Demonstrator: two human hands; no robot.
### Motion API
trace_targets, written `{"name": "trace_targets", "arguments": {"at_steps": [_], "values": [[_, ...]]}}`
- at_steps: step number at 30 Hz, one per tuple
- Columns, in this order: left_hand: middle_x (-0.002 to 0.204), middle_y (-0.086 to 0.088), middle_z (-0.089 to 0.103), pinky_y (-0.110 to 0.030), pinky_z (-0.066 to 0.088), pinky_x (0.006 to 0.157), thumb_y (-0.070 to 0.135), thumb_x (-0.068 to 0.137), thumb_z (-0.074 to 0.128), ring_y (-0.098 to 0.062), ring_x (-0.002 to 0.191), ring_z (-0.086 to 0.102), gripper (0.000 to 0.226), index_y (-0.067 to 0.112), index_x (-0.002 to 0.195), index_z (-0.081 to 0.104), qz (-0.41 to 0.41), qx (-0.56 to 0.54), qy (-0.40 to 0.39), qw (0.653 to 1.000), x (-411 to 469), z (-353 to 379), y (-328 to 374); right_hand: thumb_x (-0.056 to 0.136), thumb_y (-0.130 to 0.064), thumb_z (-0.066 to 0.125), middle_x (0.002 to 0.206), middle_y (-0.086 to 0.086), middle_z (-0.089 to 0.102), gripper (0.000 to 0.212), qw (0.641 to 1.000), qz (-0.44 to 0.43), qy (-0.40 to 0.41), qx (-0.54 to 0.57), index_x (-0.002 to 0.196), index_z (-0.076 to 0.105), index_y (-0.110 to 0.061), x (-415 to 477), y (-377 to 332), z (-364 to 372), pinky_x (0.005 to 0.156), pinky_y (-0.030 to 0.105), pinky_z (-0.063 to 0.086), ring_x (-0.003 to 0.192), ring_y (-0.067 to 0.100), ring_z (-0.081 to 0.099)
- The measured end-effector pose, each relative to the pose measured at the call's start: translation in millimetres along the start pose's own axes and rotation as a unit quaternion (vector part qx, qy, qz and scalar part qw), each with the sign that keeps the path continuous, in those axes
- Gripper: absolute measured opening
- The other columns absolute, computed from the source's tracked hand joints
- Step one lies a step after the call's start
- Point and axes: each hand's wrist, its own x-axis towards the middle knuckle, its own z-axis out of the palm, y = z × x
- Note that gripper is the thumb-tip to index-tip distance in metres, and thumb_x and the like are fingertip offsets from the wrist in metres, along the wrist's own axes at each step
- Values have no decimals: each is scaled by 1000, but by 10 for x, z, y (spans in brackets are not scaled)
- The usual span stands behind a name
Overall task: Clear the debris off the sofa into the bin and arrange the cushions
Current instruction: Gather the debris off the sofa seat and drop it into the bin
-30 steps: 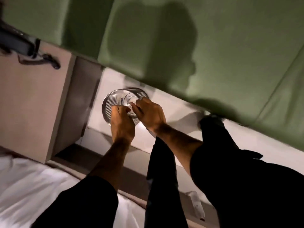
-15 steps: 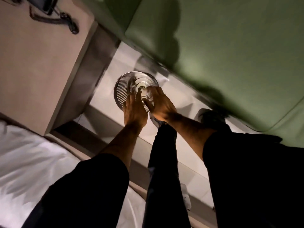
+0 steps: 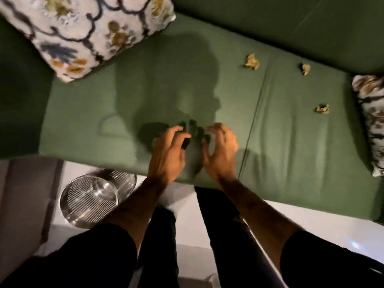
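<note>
My left hand (image 3: 169, 151) and my right hand (image 3: 221, 150) hover side by side over the front middle of the green sofa seat (image 3: 104, 113). Both have curled, spread fingers and hold nothing. Three crumpled paper scraps lie on the seat to the right: one (image 3: 252, 62) near the seam, one (image 3: 305, 68) further back right, one (image 3: 322, 109) closer to the right cushion. A large floral cushion (image 3: 87, 32) leans at the back left. A second patterned cushion (image 3: 372, 121) sits at the right edge. The metal mesh bin (image 3: 91, 201) stands on the floor at the sofa's front left.
The sofa backrest (image 3: 270, 19) runs along the top. A pale floor (image 3: 311, 215) lies below the seat edge, with a grey-brown surface (image 3: 25, 194) to the left of the bin. My dark-trousered legs (image 3: 224, 235) stand between bin and sofa.
Both hands have left the bin's opening and risen over the sofa seat. The view swung up from the floor and bin to the seat, cushions and scraps.
</note>
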Motion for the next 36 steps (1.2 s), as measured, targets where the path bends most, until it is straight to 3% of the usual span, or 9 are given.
{"name": "trace_targets", "arguments": {"at_steps": [4,9,14,17,20,23,28,32,36], "values": [[145,-20,49,-54,44,106,0,81,61,-40,127,52,46,10,126,62,64,39,-43,996,1020,396,593,89,-30,68,137,20,55,44,977,138,114,-115,128,62,-12,686,1062,-663,103,54,41,126,40,51],[157,-16,36,-50,32,116,34,92,56,-38,140,40,55,16,143,48,91,128,10,988,2202,842,1109,88,-63,57,158,11,33,70,929,303,107,-183,147,46,-26,1316,2090,-1096,117,55,24,145,33,32],[153,-11,41,-51,34,110,47,96,46,-34,136,42,48,22,137,49,90,240,-1,967,2805,1196,1235,92,-69,41,149,11,44,70,897,366,109,-223,143,47,-23,1606,2558,-990,103,41,35,135,33,40],[131,-19,54,-51,43,91,43,100,37,-39,111,54,39,14,122,52,119,309,27,943,2871,1247,1226,98,-54,44,121,12,58,48,913,324,162,-191,121,60,-14,1680,2642,-968,83,34,40,107,27,54],[128,-23,55,-51,45,90,43,104,31,-41,109,55,43,9,121,51,119,335,11,935,2909,1266,1268,105,-44,43,96,6,59,38,954,250,134,-100,107,58,-10,1718,2715,-1018,71,34,46,80,16,50],[127,-21,55,-51,45,90,45,105,29,-40,109,56,46,9,119,54,88,325,-15,941,2908,1264,1340,103,-52,46,85,-4,56,41,970,209,110,-60,110,54,-12,1893,2669,-1084,60,28,46,70,12,52],[134,-17,54,-47,46,87,47,106,29,-35,112,56,47,11,122,55,53,324,-27,944,2720,1281,1377,95,-71,43,113,6,72,71,972,184,73,-125,142,43,-18,2347,2559,-1061,77,42,58,97,29,70],[116,-16,62,-46,51,79,43,104,38,-34,102,62,39,11,108,60,56,317,-9,947,2405,1301,1377,105,-53,36,119,14,68,54,973,164,26,-161,146,41,-18,2445,2533,-1077,79,44,52,102,36,66],[110,-21,65,-47,52,78,38,104,48,-39,95,63,36,6,100,64,54,272,-15,961,1957,1319,1267,108,-42,31,108,16,66,38,985,114,-53,-118,124,50,-13,2122,2171,-987,71,47,50,90,40,66]]}}
